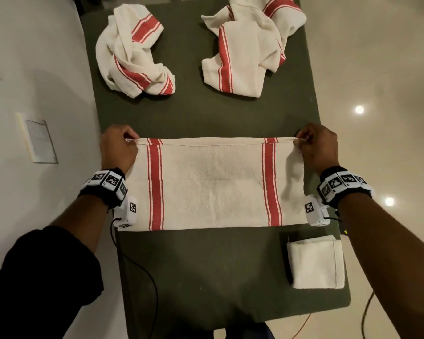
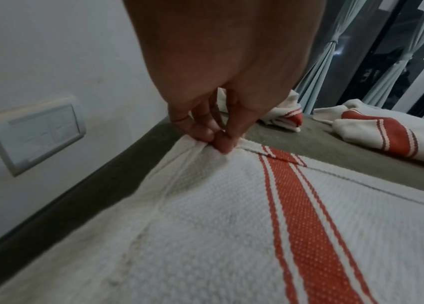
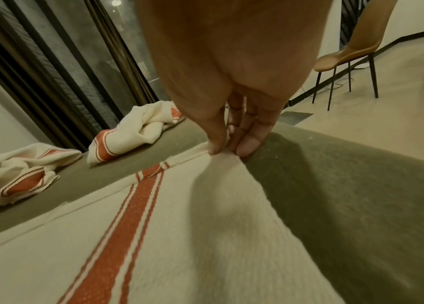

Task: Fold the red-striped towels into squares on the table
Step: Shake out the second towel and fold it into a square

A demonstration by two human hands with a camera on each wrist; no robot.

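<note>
Far-right crumpled towel (image 1: pixel 252 42) cut off by the top edge — fingers (image 1: pixel 301 141) partly hidden.

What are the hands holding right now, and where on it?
Both hold the flat towel: the left hand pinches its far left corner, the right hand its far right corner. The towel lies on the table.

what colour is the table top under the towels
Dark olive green table top, plain with no pattern; the head view shows it best.
</note>
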